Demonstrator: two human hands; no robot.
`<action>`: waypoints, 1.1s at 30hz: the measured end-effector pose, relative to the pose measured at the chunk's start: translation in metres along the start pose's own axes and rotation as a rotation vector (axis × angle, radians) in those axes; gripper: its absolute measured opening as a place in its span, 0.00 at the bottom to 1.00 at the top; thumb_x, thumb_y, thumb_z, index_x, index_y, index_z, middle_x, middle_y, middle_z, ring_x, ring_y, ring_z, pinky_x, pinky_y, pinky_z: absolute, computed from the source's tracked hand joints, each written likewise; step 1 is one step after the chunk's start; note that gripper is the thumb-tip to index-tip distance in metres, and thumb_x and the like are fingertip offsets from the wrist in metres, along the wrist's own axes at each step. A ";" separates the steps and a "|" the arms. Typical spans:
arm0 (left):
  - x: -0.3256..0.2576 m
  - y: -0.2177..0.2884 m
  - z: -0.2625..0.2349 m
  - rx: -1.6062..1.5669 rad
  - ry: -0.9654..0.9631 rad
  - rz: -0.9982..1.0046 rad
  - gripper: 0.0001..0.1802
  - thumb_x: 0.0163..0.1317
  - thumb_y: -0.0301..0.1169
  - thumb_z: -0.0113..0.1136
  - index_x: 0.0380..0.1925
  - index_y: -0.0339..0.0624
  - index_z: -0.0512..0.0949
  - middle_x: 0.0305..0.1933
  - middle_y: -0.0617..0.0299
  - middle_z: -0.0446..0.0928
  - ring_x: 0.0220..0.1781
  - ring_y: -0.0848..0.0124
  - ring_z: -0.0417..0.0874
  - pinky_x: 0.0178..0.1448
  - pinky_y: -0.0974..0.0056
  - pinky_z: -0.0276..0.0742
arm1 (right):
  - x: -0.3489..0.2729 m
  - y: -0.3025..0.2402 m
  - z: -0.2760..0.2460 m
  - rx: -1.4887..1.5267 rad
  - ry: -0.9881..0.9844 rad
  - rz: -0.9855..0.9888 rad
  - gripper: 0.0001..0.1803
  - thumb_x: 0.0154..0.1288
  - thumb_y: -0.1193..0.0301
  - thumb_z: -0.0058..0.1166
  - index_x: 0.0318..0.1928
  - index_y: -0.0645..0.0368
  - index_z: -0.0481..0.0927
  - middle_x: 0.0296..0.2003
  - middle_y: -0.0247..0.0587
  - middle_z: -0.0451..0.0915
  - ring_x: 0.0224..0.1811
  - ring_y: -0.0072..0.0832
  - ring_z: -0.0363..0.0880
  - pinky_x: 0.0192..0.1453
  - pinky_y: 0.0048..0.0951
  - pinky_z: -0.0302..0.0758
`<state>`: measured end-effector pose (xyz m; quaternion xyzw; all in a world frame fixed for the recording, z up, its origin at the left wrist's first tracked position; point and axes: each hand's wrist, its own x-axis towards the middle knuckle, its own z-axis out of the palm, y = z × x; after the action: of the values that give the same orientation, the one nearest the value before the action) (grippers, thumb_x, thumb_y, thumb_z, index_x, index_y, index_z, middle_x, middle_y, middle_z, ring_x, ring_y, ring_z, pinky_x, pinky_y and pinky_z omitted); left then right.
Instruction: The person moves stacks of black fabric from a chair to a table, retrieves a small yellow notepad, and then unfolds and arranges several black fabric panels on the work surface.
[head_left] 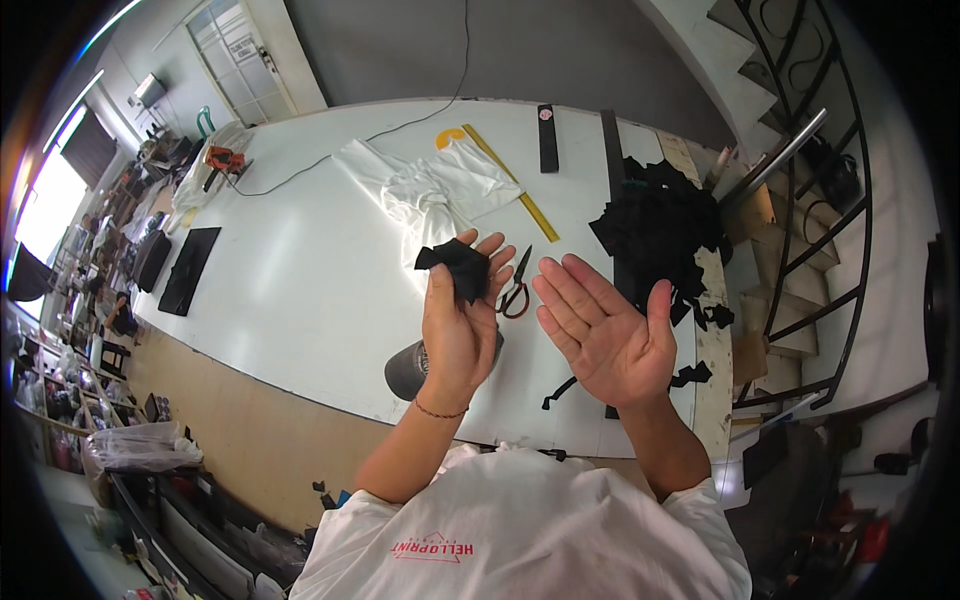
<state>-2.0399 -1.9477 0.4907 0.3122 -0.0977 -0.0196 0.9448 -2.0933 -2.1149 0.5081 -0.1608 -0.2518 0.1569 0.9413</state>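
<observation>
My left hand (455, 335) is raised above the white table (290, 270), its fingers curled round a crumpled black fabric scrap (460, 268). To its right, my right hand (612, 345) is held up with the palm showing, fingers stretched out and nothing in it. Between the hands, scissors (514, 298) with dark handles lie on the table. Partly hidden behind my left wrist is a dark grey rounded object (404, 372). White cloth (425, 185) lies bunched beyond my left hand. A heap of black fabric pieces (662, 225) sits at the right side of the table.
A yellow ruler (535, 215) lies beside the white cloth, near a round yellow thing (450, 137). Dark strips (548, 140) lie at the far side. An orange tool (225, 158) with a cord and a flat black piece (190, 270) are on the left. Stairs with a railing (850, 210) stand right.
</observation>
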 end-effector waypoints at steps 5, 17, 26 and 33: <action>-0.018 -0.044 0.000 0.625 -0.063 0.022 0.20 0.77 0.41 0.37 0.47 0.34 0.70 0.44 0.52 0.76 0.45 0.68 0.77 0.48 0.64 0.73 | -0.005 -0.004 -0.006 0.139 0.190 -0.090 0.49 0.70 0.36 0.13 0.74 0.67 0.40 0.76 0.54 0.38 0.79 0.43 0.36 0.80 0.42 0.35; 0.004 -0.110 0.034 0.248 -0.032 -0.347 0.27 0.75 0.50 0.36 0.43 0.34 0.72 0.37 0.46 0.79 0.34 0.60 0.83 0.42 0.61 0.80 | -0.054 -0.035 -0.046 0.781 -0.030 -0.328 0.28 0.76 0.46 0.33 0.38 0.59 0.72 0.25 0.34 0.69 0.18 0.19 0.58 0.08 0.19 0.55; -0.009 -0.156 0.065 0.154 -0.215 -0.552 0.28 0.75 0.51 0.37 0.55 0.35 0.67 0.57 0.40 0.74 0.56 0.52 0.79 0.60 0.55 0.75 | -0.075 -0.177 0.071 0.557 -1.247 -0.276 0.34 0.60 0.33 0.41 0.14 0.47 0.64 0.13 0.24 0.63 0.14 0.18 0.65 0.13 0.22 0.59; -0.004 -0.168 0.103 0.318 -0.515 -0.462 0.30 0.75 0.51 0.36 0.54 0.31 0.68 0.55 0.41 0.76 0.54 0.55 0.81 0.61 0.56 0.76 | -0.087 -0.215 0.127 0.538 -1.561 -0.161 0.32 0.52 0.36 0.56 0.10 0.51 0.76 0.11 0.28 0.75 0.14 0.25 0.78 0.14 0.27 0.72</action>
<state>-2.0597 -2.1429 0.4711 0.4537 -0.2609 -0.2943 0.7997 -2.1857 -2.3126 0.6580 0.2434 -0.7974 0.2103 0.5106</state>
